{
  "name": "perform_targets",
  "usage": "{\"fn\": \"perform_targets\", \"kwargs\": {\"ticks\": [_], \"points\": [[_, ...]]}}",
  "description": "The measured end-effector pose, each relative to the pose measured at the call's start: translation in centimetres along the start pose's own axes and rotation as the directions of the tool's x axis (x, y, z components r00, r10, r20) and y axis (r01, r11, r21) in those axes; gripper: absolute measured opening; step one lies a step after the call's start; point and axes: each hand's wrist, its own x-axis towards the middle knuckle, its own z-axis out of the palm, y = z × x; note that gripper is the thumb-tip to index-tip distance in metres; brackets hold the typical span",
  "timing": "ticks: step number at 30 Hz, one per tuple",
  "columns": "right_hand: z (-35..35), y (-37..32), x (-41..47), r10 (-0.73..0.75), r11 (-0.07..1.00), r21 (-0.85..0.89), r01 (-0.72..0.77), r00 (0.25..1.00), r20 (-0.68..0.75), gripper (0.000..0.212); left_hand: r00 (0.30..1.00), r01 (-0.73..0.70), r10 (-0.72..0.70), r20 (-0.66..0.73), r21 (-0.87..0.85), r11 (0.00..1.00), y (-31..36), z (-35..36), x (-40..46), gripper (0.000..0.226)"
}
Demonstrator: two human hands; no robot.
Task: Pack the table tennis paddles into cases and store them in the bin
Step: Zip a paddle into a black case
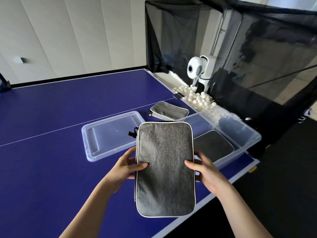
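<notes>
- Beside the bin [247, 134], on its near-left side and above the blue worktop [51, 117], a closed grey case [165, 169] is held flat with its long axis pointing away from the person.
- The left hand [125, 167] grips the case's left edge, thumb lying on the top face and fingers curled beneath.
- The right hand [204, 170] grips the opposite edge in the same way, thumb on top, fingers under; both hands are clamped on the case at about its mid-length.
- Whether a paddle is inside cannot be seen; the case is shut all round its visible piping, so the step in hand is judged to be storing it.
- A second grey case [214, 145] already lies flat on the floor of the bin, at the end nearest the person.
- The bin's lid [109, 133] rests on the worktop to the left of the bin, clear of the transfer path.
- An open case [169, 110] lies on the worktop just beyond the bin's far-left corner, apparently not yet packed.
- Recommended procedure: keep the two-sided grip and carry the case rightward, level, over the near rim of the bin.
- Align its long edges with the case already stored, then lower it onto that case or beside it, whichever leaves room.
- Release only once the case is fully supported, so it does not tip against the bin wall.
- Avoid snagging the black pull tab [133, 133] at the case's far-left corner on the rim.
</notes>
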Motion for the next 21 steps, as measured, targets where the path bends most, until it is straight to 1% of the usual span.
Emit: {"fn": "perform_targets", "kwargs": {"ticks": [2, 6, 10, 11, 14, 18, 21], "points": [[-3.0, -1.0, -0.7, -0.02, 1.0, 0.004, 0.02, 1.0, -0.006, 0.044, 1.0, -0.024, 0.024, 0.011, 0.013, 1.0, 0.7, 3.2, 1.0, 0.062], [-8.3, -3.0, -2.0, -0.075, 0.997, 0.007, 0.075, 0.997, -0.026, 0.056, 0.998, -0.065, 0.064, 0.026, 0.039, 0.997, 1.8, 8.7, 3.1, 0.061], [-12.6, -4.9, -2.3, -0.107, 0.994, -0.001, 0.107, 0.994, -0.022, 0.062, 0.996, -0.089, 0.087, 0.032, 0.068, 0.994, 3.2, 12.7, 5.1, 0.062], [-13.5, -5.5, -2.1, -0.115, 0.993, 0.005, 0.115, 0.993, -0.024, 0.06, 0.995, -0.096, 0.094, 0.033, 0.074, 0.993, 3.7, 13.6, 5.7, 0.061], [-15.6, -7.1, -1.1, -0.128, 0.991, 0.021, 0.129, 0.991, -0.034, 0.046, 0.993, -0.121, 0.119, 0.026, 0.09, 0.989, 5.3, 15.6, 7.5, 0.059], [-17.4, -9.3, 1.1, -0.143, 0.99, 0.01, 0.143, 0.989, -0.039, 0.05, 0.988, -0.152, 0.151, 0.01, 0.09, 0.984, 6.9, 16.9, 10.4, 0.058], [-18.4, -10.8, 3.3, -0.151, 0.989, -0.008, 0.151, 0.987, -0.045, 0.041, 0.986, -0.164, 0.164, 0.006, 0.087, 0.983, 7.6, 17.2, 12.7, 0.052]]}}
